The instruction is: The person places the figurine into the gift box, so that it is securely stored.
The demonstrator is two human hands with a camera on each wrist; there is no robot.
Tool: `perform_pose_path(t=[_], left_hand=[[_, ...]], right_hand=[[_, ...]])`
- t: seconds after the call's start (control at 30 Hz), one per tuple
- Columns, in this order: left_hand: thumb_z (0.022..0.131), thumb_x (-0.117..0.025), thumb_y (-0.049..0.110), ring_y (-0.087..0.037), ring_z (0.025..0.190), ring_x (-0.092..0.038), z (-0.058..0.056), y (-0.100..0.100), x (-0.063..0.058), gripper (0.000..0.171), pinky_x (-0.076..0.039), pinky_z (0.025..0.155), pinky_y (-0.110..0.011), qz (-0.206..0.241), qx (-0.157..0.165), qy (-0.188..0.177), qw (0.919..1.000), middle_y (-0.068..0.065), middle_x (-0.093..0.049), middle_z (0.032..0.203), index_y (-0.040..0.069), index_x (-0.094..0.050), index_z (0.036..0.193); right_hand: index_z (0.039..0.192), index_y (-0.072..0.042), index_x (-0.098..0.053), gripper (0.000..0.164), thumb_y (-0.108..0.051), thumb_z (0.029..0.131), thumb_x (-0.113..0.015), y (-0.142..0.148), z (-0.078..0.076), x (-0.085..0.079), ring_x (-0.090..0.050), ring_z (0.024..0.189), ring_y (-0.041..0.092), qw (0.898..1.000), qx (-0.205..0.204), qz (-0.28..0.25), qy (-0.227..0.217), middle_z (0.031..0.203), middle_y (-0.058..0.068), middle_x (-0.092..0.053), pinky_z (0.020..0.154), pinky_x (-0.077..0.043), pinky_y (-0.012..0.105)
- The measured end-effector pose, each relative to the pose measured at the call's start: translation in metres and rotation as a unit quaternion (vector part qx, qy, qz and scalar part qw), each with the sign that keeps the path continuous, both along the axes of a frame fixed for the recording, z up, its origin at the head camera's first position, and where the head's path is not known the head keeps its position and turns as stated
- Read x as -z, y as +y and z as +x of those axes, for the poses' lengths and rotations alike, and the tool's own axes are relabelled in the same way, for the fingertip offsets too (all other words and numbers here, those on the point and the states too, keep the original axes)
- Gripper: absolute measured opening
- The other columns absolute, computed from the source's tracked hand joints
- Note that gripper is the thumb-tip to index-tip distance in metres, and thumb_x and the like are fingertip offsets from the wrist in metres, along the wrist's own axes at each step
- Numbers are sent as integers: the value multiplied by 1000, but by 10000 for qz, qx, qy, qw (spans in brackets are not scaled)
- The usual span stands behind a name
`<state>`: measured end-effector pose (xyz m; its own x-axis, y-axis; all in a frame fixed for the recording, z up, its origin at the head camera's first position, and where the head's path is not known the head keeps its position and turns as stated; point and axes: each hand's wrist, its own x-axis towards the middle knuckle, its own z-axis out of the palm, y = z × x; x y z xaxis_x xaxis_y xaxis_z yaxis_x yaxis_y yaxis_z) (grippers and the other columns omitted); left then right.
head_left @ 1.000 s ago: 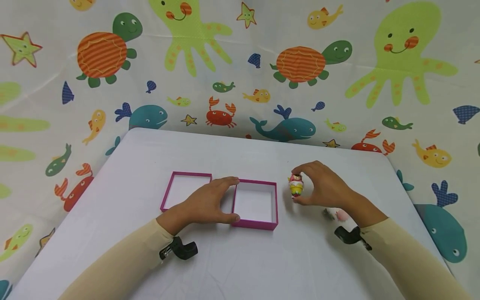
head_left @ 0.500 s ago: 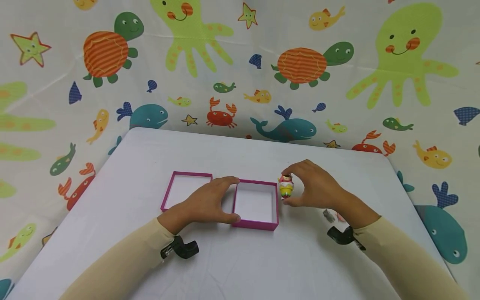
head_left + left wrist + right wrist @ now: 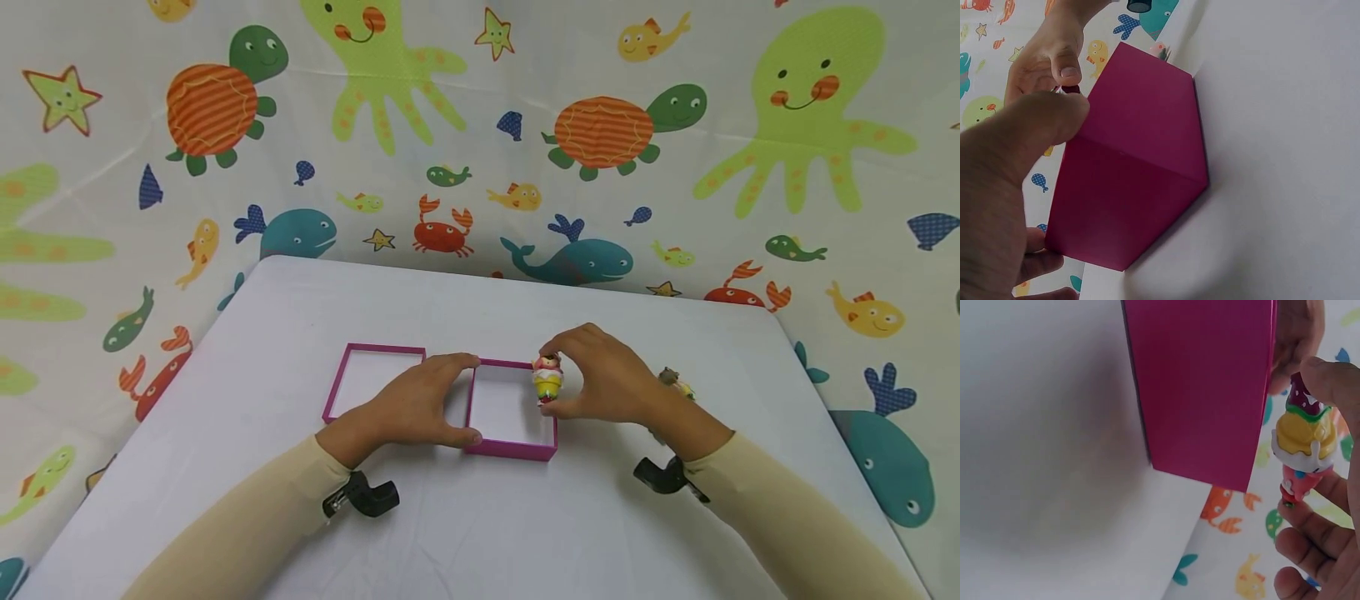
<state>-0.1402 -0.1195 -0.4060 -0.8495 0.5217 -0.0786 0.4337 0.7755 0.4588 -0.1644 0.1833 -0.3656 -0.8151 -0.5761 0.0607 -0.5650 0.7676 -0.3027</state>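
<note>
My left hand (image 3: 416, 404) grips a magenta square box (image 3: 512, 450) with a white inside, fingers at its back left corner and thumb at its front left corner. In the left wrist view the thumb lies on the box's (image 3: 1129, 156) upper edge. My right hand (image 3: 607, 375) pinches a small figurine (image 3: 548, 379) by its two ends. This figurine is pink, white and yellow with a dark red base. It is held upright over the right side of the box, seen close up as the figurine (image 3: 1305, 434) in the right wrist view.
A second magenta-rimmed square tray (image 3: 335, 383) lies left of the box, partly behind my left hand. Another small figurine (image 3: 678, 382) sits beyond my right wrist, partly hidden. Something small and grey shows under that wrist. A patterned sea-animal cloth (image 3: 480, 108) hangs behind the white table (image 3: 450, 533).
My right hand has carried the figurine leftward, from beside the box to over its right side. A figurine behind the right forearm has come into sight. The left hand stays on the box.
</note>
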Motion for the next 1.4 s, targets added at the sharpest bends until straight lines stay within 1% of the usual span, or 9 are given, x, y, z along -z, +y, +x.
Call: perform_pose_path(t=[0.37, 0.53, 0.77, 1.0, 1.2, 1.4], left_hand=[[69, -83, 65, -26, 145, -39, -1, 0, -1, 106, -39, 113, -54, -25, 77, 83, 9999, -1, -45, 157, 19, -43, 155], [69, -83, 66, -26, 145, -40, -1, -3, 0, 105, -39, 113, -54, 63, 155, 144, 9998, -2, -46, 156, 18, -44, 154], [70, -83, 65, -26, 144, -42, -1, -7, 2, 104, -39, 113, -54, 110, 217, 188, 9995, -2, -47, 155, 18, -44, 154], [70, -83, 66, -26, 143, -42, 0, -8, 2, 105, -39, 113, -54, 76, 229, 172, 9996, -1, -47, 155, 19, -43, 154], [70, -83, 65, -26, 143, -42, 0, -8, 2, 105, -38, 113, -54, 96, 230, 152, 9996, -1, -47, 155, 18, -43, 155], [70, -83, 64, -26, 144, -41, 1, -8, 1, 105, -39, 113, -54, 118, 229, 130, 9996, -2, -47, 155, 18, -42, 155]], right_hand=[[130, -23, -65, 75, -60, 69, -88, -19, 6, 5, -52, 124, 17, 9998, -183, 20, -73, 126, -5, -63, 98, -54, 48], [129, -23, -65, 74, -60, 69, -88, -28, 9, 9, -53, 123, 16, 9997, -238, 66, 40, 126, -6, -64, 98, -53, 46], [128, -23, -66, 73, -59, 68, -88, -42, 14, 16, -55, 123, 18, 9996, -223, 154, 31, 126, -6, -65, 102, -51, 47], [129, -22, -65, 73, -58, 70, -87, -53, 17, 22, -56, 122, 17, 9993, -318, 203, 19, 125, -7, -65, 105, -48, 45], [131, -21, -63, 73, -57, 72, -87, -61, 19, 25, -59, 119, 17, 9992, -310, 243, -89, 126, -6, -64, 102, -50, 44], [133, -21, -62, 75, -56, 72, -87, -67, 19, 30, -62, 112, 16, 9989, -282, 356, -137, 124, -6, -64, 97, -54, 40]])
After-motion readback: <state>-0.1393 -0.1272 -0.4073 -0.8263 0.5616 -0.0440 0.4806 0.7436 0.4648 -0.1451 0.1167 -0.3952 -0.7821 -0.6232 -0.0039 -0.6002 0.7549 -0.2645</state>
